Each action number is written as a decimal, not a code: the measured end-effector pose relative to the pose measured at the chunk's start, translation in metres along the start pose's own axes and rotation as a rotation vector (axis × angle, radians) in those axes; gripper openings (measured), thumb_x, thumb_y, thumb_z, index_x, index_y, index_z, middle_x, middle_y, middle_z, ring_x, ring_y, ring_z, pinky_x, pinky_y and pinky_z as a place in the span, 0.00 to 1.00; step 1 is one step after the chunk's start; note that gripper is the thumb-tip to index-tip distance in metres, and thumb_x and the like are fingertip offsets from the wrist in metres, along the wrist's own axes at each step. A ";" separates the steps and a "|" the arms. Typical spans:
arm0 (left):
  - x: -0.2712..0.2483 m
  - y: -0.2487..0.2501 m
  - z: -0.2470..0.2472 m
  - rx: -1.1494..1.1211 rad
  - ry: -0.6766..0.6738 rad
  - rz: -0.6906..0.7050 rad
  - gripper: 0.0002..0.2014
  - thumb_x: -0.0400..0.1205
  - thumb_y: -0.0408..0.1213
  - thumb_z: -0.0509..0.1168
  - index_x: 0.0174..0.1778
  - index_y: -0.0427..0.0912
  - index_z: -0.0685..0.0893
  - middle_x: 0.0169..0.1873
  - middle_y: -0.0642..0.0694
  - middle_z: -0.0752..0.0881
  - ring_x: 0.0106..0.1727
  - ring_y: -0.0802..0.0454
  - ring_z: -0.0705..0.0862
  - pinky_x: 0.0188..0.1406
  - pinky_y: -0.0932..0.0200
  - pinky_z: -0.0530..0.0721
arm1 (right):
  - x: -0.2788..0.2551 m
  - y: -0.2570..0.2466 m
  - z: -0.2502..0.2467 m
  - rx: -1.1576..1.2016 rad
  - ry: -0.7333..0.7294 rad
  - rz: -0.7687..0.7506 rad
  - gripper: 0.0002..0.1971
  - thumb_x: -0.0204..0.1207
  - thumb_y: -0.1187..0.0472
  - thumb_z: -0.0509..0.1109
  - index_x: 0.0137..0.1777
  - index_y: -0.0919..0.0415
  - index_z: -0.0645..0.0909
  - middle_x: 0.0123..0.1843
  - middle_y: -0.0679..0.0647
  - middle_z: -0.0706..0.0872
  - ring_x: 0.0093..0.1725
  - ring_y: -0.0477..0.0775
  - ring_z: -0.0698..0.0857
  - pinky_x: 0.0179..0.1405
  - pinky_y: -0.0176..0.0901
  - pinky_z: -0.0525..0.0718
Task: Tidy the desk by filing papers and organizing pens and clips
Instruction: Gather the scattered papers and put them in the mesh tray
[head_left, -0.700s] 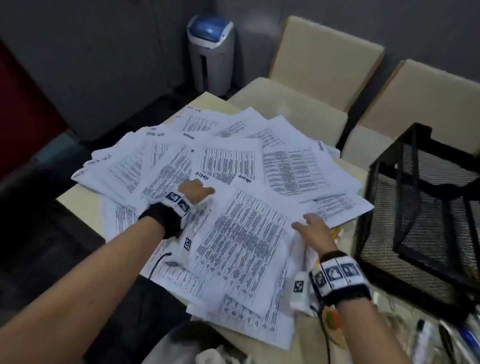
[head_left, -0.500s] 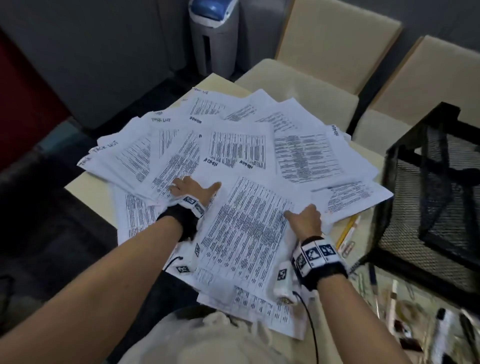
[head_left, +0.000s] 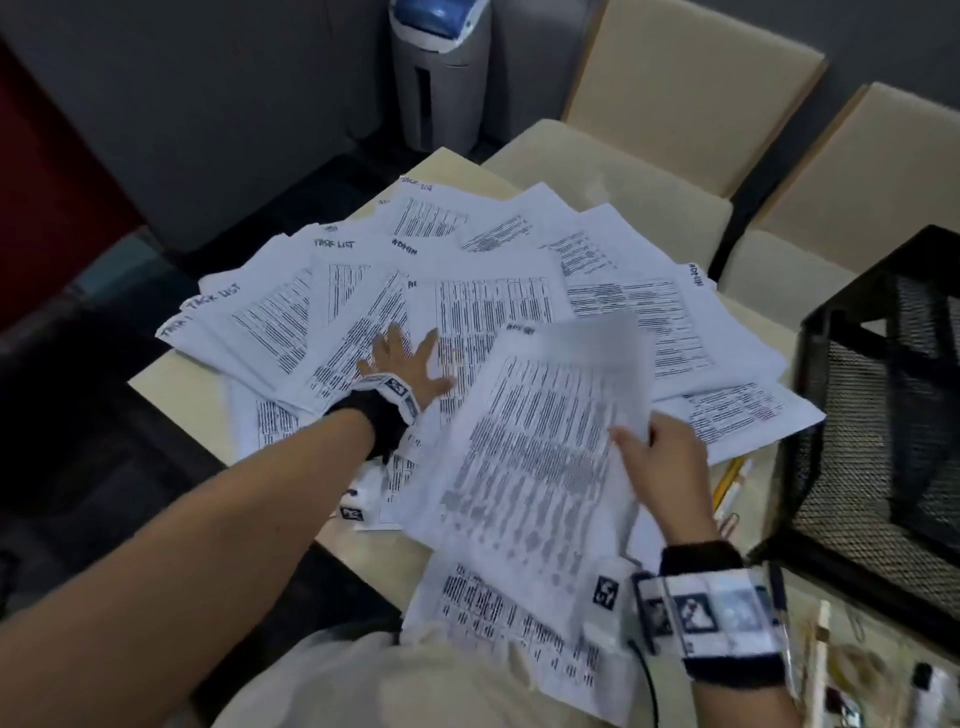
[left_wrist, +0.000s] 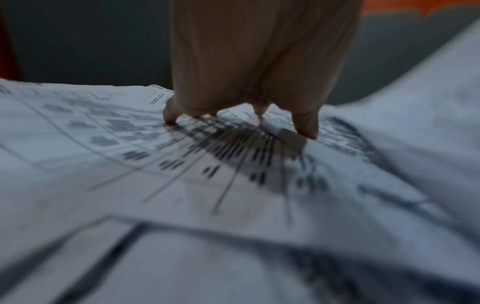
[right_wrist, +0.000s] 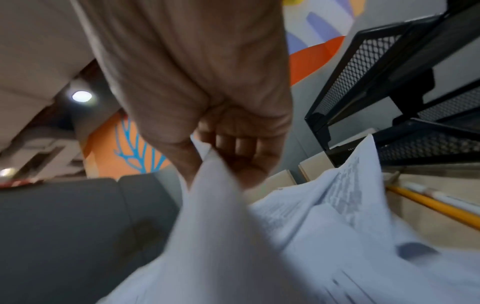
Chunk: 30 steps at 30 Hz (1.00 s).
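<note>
Printed sheets of paper (head_left: 498, 291) lie fanned out over the desk (head_left: 171, 379), some headed "TASK LIST" or "ADMIN". My right hand (head_left: 660, 457) pinches the right edge of one printed sheet (head_left: 540, 441) and holds it lifted and tilted above the pile. In the right wrist view the thumb and curled fingers (right_wrist: 233, 148) clamp that sheet (right_wrist: 215, 216). My left hand (head_left: 402, 364) lies flat with fingers spread, pressing on the papers left of the lifted sheet. The left wrist view shows its fingertips (left_wrist: 306, 127) pushing down on a printed page (left_wrist: 155, 154).
A black mesh file organizer (head_left: 883, 405) stands at the desk's right side. A yellow pencil (head_left: 727, 480), pens and paper clips lie in front of it. Two beige chairs (head_left: 675, 104) stand behind the desk, a grey bin (head_left: 441, 67) beyond.
My right hand has gripped one sheet and lifted it off the pile toward me. My left hand slid further onto the papers and spread flat.
</note>
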<state>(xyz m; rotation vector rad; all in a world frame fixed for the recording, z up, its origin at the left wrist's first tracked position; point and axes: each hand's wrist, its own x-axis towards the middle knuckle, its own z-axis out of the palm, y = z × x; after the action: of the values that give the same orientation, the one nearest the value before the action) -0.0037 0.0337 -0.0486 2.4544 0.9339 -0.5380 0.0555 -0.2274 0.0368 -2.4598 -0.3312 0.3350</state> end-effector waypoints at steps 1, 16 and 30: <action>0.001 -0.004 0.003 0.064 -0.024 0.032 0.36 0.81 0.64 0.50 0.82 0.63 0.41 0.83 0.43 0.34 0.83 0.34 0.35 0.77 0.28 0.40 | 0.013 -0.004 -0.007 0.083 0.066 0.001 0.10 0.78 0.62 0.68 0.35 0.62 0.76 0.29 0.53 0.76 0.33 0.54 0.74 0.23 0.28 0.63; -0.001 -0.019 -0.009 -0.210 0.110 -0.141 0.46 0.76 0.70 0.51 0.78 0.34 0.59 0.76 0.29 0.63 0.75 0.31 0.67 0.73 0.39 0.68 | 0.056 -0.025 0.100 0.459 0.033 0.380 0.29 0.75 0.74 0.60 0.76 0.74 0.57 0.78 0.68 0.66 0.75 0.66 0.71 0.75 0.51 0.69; -0.035 -0.039 -0.006 -0.830 0.642 -0.427 0.35 0.76 0.20 0.64 0.78 0.38 0.59 0.78 0.33 0.52 0.61 0.42 0.76 0.52 0.57 0.77 | 0.040 0.006 0.032 0.270 0.141 0.088 0.10 0.77 0.71 0.56 0.55 0.68 0.77 0.44 0.62 0.80 0.44 0.60 0.79 0.42 0.47 0.77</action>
<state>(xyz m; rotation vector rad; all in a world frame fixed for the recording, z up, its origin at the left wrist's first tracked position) -0.0542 0.0453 -0.0366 1.6519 1.5494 0.4887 0.0841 -0.2015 0.0025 -2.2208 -0.1092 0.2256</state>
